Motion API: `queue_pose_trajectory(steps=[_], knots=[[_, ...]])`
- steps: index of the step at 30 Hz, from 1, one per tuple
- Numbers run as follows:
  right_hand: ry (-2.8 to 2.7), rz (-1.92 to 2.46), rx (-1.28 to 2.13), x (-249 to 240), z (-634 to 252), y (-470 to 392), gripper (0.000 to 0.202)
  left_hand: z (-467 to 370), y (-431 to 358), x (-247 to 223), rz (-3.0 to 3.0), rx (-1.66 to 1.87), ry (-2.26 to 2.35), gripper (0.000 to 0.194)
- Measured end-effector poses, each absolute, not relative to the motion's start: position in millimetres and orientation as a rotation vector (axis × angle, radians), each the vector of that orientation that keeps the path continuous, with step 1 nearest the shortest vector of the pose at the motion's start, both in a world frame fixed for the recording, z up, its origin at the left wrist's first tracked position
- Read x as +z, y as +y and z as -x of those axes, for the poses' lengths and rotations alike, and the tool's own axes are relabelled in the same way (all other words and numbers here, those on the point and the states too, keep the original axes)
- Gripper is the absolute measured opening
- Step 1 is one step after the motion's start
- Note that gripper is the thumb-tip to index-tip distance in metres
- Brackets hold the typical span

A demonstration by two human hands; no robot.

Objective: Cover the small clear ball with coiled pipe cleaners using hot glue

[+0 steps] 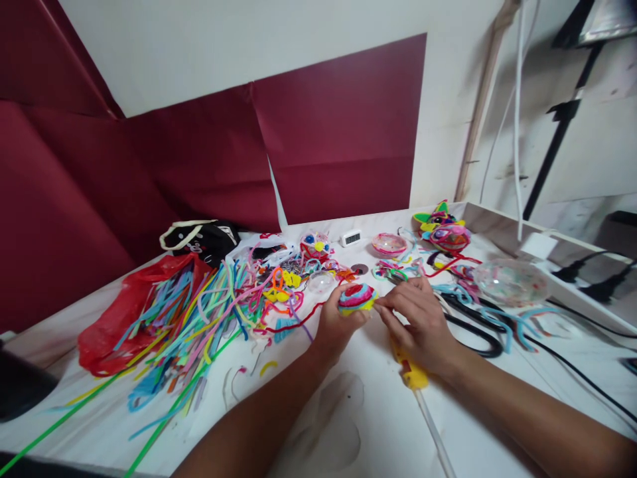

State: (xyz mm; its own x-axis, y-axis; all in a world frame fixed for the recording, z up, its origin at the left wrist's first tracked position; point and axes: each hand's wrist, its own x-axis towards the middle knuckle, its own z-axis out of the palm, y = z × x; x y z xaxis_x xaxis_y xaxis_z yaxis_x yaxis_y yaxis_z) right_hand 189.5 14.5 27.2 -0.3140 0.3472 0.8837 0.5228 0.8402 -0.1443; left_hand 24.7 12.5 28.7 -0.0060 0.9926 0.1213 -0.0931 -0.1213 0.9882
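My left hand (334, 325) is wrapped round a small dome (357, 297) covered in coiled pipe cleaners, with red, pink, light blue and yellow bands. At its right edge, my right hand (418, 322) pinches with thumb and forefinger where the yellow pipe cleaner (367, 306) runs; the fingertips partly hide the spot. Under my right hand a yellow glue gun (414, 376) lies on the table, a pale glue stick (434, 428) jutting from its back. Behind my left hand a red pipe cleaner (293, 326) trails leftward.
A red plastic bag (107, 338) spills many pipe cleaners (209, 332) across the left side. Scissors with black handles (485, 346) and a clear plastic dome (512, 282) lie at right. Farther back are a small digital clock (350, 238), a pink-rimmed bowl (389, 245) and pipe-cleaner figures (442, 229).
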Motion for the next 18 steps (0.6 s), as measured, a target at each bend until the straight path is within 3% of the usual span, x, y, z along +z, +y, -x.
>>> queue_pose_trajectory(steps=[18], knots=[[-1.945,0.624,-0.049,31.5,-189.8,12.3,0.008,-22.2,13.4,31.7,-1.364,1.378,1.116,0.053]])
